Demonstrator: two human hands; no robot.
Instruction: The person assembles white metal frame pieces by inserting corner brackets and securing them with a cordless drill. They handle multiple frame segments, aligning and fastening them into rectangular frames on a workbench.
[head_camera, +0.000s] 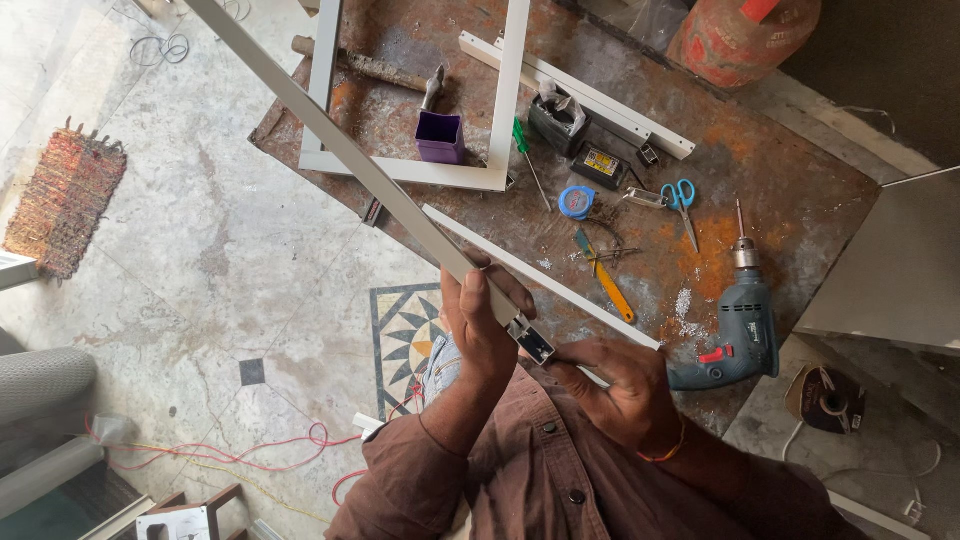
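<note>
Head view: left hand (478, 322) is wrapped around a long white aluminium channel (350, 160), fingers closed on it near its open cut end. The channel runs diagonally up and left, out past the top edge of the frame. Right hand (612, 382) sits at that cut end, fingers pinched together by the opening — cannot tell what, if anything, they hold. A thinner white strip (540, 278) lies just beside the channel, passing behind both hands.

Below them is a rusty metal worktable (800, 200). On it: a white rectangular frame (420, 168) with a purple cup (440, 138) inside its corner, a hammer (375, 68), a green-handled screwdriver (525, 150), a blue tape measure (577, 202), blue-handled scissors (680, 200), a yellow utility knife (610, 285) — and a teal electric drill (742, 325) near the right hand. A red gas cylinder (745, 35) stands at the top right.
</note>
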